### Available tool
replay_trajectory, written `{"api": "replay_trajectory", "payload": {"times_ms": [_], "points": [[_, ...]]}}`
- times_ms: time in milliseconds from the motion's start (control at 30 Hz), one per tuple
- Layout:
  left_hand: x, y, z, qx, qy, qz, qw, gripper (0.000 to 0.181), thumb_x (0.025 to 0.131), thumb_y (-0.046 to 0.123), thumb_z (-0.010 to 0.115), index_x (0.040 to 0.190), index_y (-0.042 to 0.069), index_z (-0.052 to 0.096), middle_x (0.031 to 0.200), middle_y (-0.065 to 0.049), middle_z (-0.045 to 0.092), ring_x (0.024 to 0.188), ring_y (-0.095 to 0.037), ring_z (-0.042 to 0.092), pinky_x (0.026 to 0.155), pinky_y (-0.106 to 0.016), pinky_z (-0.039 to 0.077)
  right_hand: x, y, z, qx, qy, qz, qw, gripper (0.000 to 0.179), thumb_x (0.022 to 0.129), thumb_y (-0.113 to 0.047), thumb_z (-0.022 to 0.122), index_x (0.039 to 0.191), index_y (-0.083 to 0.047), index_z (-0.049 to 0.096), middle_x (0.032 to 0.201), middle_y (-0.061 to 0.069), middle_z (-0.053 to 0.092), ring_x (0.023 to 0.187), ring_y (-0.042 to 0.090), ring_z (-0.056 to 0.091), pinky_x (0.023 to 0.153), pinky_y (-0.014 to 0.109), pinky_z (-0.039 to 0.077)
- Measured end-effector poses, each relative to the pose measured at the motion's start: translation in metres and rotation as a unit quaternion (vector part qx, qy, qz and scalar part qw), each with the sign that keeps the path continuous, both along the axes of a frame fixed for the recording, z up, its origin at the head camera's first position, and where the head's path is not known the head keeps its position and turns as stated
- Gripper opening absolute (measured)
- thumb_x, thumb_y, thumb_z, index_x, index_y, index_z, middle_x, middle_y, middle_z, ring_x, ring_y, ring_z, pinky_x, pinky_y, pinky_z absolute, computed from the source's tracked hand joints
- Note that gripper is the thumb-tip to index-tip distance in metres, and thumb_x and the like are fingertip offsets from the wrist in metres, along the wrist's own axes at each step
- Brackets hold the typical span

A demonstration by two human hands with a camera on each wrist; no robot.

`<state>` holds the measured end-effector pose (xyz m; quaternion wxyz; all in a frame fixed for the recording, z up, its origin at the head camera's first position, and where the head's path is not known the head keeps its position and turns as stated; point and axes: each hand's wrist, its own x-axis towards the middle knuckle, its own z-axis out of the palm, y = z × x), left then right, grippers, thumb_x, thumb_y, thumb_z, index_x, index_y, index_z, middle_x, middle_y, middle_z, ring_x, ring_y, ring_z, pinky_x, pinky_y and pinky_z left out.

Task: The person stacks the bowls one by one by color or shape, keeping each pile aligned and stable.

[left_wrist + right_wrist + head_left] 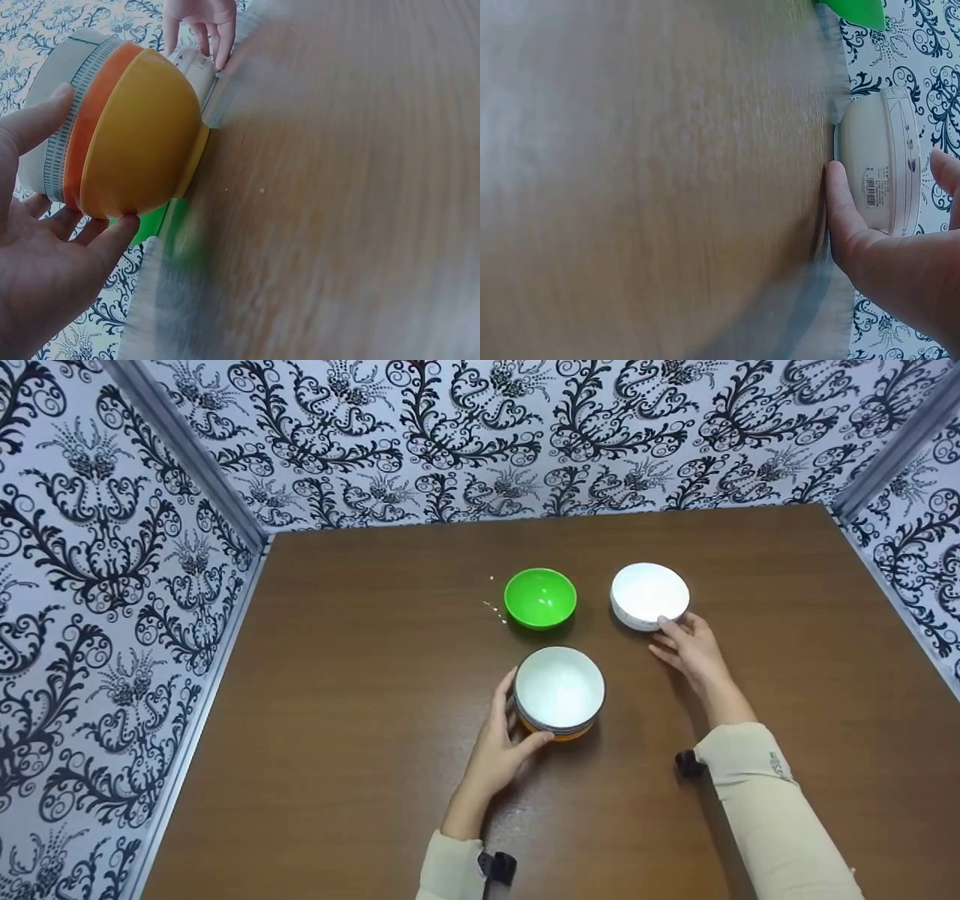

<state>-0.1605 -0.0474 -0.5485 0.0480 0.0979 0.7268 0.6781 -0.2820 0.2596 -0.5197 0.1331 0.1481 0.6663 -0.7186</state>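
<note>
My left hand (499, 754) grips a stack of nested bowls (560, 688) from its left side, thumb at the front and fingers around the far side. In the left wrist view a yellow bowl (142, 135) is at the bottom, then an orange bowl (96, 124), with a pale patterned bowl (64, 135) above. At the back right, my right hand (696, 652) holds a white bowl (649, 594), its thumb over the near rim and fingers along the outside. A barcode label (875, 186) and leaf pattern show on this bowl's side.
A green bowl (540, 598) stands behind the stack, left of the white bowl. Small pale crumbs (495, 610) lie beside it on the brown wooden table (360, 660). Patterned walls (465, 442) close off the table's back and both sides.
</note>
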Motion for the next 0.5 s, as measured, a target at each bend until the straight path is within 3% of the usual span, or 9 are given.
{"api": "replay_trajectory", "payload": {"times_ms": [367,500], "points": [[0.000,0.000,-0.001,-0.005,-0.001,0.002,1.0000,0.096,0.084,0.024,0.080,0.158,0.021,0.020,0.164,-0.010,0.026,0.150,-0.031,0.031,0.120,-0.050,0.031,-0.011,0.000,0.004,-0.017,-0.031,-0.034,0.9988,0.083,0.104,-0.030,0.049,0.160,-0.011,-0.009,0.167,0.015,0.000,0.130,0.020,0.048,0.113,0.029,0.042],[0.000,0.000,0.000,-0.004,-0.001,0.003,1.0000,0.096,0.084,0.025,0.080,0.158,0.020,0.020,0.163,-0.011,0.026,0.150,-0.031,0.031,0.120,-0.050,0.032,-0.011,-0.002,0.007,-0.021,-0.038,-0.039,0.9983,0.083,0.104,-0.028,0.048,0.160,-0.012,-0.010,0.168,0.013,-0.002,0.135,0.022,0.045,0.113,0.029,0.042]]}}
